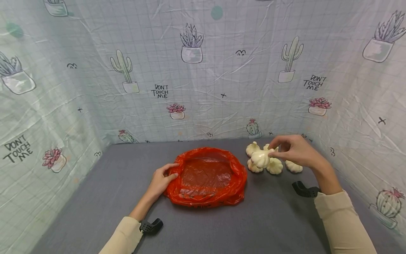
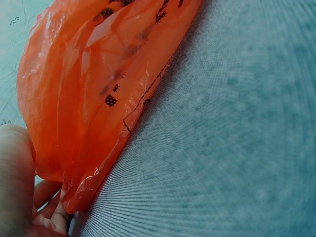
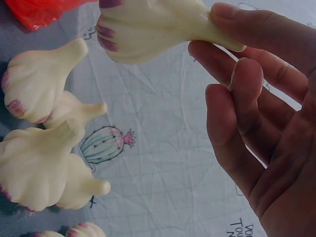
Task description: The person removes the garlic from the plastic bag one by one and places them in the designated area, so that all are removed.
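Note:
A red plastic bag [image 1: 206, 203] lies on the grey table with its mouth spread wide, facing up. My left hand [image 1: 160, 180] pinches the bag's left rim between thumb and fingers; in the left wrist view the crinkled red plastic [image 2: 94, 123] with black print runs down to the fingers. Over a group of garlic bulbs, my right hand [image 1: 295, 150] pinches one garlic bulb [image 1: 260, 158] by its stem. The right wrist view shows this held bulb [image 3: 148, 29] with purple streaks at its base, the thumb and index finger on its neck.
Several more garlic bulbs [image 1: 274, 166] sit on the table right of the bag, one bulb [image 1: 294, 167] slightly apart under the right wrist. A printed cactus curtain [image 1: 215, 70] encloses the back and sides of the grey table [image 1: 120, 176].

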`<state>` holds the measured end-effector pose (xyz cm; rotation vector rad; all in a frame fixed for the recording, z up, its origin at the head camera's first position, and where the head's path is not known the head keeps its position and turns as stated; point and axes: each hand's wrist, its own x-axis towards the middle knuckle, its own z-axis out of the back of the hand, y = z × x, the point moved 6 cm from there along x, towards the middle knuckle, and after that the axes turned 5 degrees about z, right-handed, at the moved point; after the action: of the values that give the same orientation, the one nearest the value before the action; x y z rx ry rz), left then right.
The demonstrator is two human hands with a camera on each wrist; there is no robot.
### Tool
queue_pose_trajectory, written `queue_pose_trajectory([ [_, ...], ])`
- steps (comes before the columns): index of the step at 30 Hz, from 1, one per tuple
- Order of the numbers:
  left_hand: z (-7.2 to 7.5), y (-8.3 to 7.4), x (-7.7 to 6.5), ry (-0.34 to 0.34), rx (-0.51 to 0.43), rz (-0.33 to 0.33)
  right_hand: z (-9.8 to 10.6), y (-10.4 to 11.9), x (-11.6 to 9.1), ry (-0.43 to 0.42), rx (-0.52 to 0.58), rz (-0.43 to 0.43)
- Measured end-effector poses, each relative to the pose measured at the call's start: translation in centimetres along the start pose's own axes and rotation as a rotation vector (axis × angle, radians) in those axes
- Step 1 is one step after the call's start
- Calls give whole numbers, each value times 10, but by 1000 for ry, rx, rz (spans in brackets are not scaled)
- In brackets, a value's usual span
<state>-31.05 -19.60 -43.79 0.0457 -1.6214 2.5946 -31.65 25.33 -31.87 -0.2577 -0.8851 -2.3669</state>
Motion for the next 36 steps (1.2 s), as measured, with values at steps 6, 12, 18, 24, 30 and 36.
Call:
queue_pose_trajectory([
  [6,-1,3,1,4,-19,6,-4,-3,0,31,24,-18],
  [12,-1,8,3,3,-38,14,-12,-10,1,96,57,-49],
  [18,-2,10,5,0,-39,15,-19,-18,1,147,89,-62],
  [24,-2,9,5,5,-39,15,-25,-24,2,194,128,-59],
  [30,-2,9,5,7,-39,12,-30,-27,3,255,126,-50],
  [36,-2,8,5,5,-39,13,-38,-33,3,327,169,-51],
])
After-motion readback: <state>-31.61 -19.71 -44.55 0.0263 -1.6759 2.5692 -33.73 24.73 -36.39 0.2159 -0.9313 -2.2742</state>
